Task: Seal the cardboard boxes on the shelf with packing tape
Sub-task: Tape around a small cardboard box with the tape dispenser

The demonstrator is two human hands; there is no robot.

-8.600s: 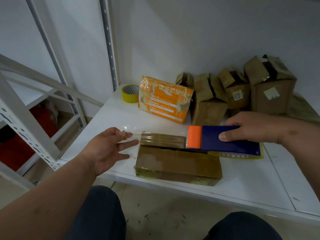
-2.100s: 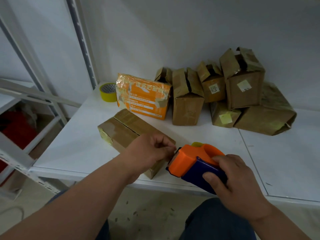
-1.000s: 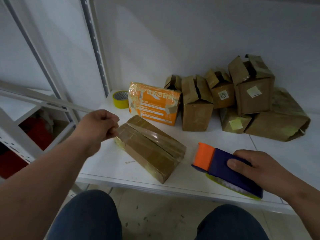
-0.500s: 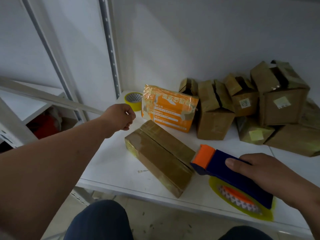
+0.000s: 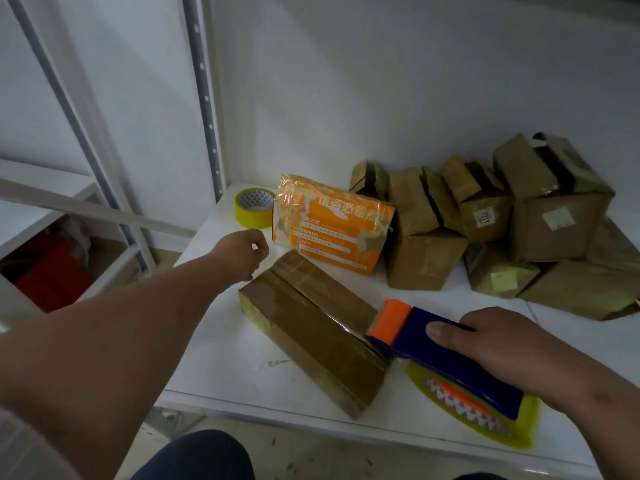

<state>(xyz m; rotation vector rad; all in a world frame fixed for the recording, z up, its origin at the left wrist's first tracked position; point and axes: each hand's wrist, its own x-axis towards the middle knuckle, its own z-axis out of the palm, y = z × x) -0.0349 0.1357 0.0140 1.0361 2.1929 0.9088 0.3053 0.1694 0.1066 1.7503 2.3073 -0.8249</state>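
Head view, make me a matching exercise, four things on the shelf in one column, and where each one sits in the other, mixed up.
Things:
1. yellow tape roll
2. orange packet
3. long cardboard box
4. tape dispenser

Places:
A. under the right hand
B. lying flat near the shelf's front edge
C. back left corner, by the upright
D. leaning against an open-flapped box

Pairs: 1-C, 2-D, 3-B, 4-A
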